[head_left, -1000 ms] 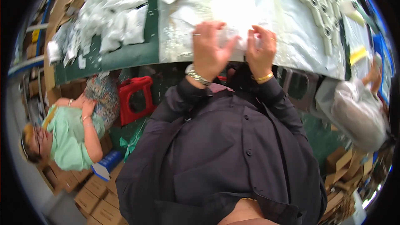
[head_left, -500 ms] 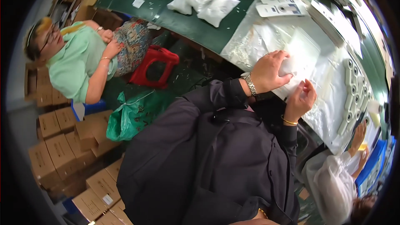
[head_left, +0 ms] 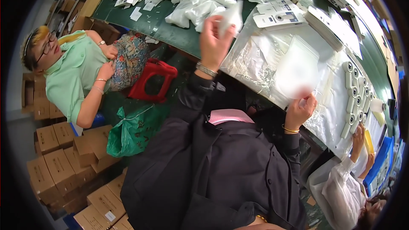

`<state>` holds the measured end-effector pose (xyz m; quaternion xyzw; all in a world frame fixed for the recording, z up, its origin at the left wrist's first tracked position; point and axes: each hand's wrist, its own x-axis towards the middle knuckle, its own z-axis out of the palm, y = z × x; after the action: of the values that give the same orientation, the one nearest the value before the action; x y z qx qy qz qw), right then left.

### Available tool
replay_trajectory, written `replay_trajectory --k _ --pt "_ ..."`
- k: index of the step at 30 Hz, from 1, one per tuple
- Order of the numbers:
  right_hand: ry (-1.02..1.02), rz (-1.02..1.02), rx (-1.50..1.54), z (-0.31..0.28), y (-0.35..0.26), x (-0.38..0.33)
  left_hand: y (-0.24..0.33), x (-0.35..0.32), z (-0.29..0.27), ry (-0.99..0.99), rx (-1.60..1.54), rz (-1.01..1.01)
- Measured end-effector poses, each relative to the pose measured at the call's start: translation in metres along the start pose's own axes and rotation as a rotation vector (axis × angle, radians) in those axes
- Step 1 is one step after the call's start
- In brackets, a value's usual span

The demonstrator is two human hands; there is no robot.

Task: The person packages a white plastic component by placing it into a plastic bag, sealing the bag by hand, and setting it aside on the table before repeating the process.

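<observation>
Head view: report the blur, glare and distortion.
Head view: the white pouch in the left hand is blurred, and the right hand is partly smeared; head view: the plastic sheet shows glare; head view: the green table curves toward the right rim.

Passage noted between the left hand [head_left: 213, 46] and right hand [head_left: 300, 110], over the plastic sheet [head_left: 255, 57]. Beyond the left hand, a heap of white pouches [head_left: 185, 6] obstructs; past the translucent bag [head_left: 298, 59], a stack of flat cards [head_left: 324, 26] obstructs. Rightward, white devices [head_left: 353, 91] and a co-worker's hand [head_left: 358, 139] restrict access

White bags [head_left: 184, 12] on green table [head_left: 178, 37]
</observation>
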<state>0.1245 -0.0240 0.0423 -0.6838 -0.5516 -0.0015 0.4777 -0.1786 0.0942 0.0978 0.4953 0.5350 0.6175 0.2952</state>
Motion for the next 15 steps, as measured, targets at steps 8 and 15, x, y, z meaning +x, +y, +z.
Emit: replay_trajectory --k 8,15 --pt "0.006 -0.049 -0.028 -0.004 0.007 0.005 -0.042 0.098 -0.035 0.345 0.812 0.335" --pt "0.027 -0.074 -0.046 -0.007 0.01 0.012 -0.071 0.15 -0.025 0.219 0.955 0.406"
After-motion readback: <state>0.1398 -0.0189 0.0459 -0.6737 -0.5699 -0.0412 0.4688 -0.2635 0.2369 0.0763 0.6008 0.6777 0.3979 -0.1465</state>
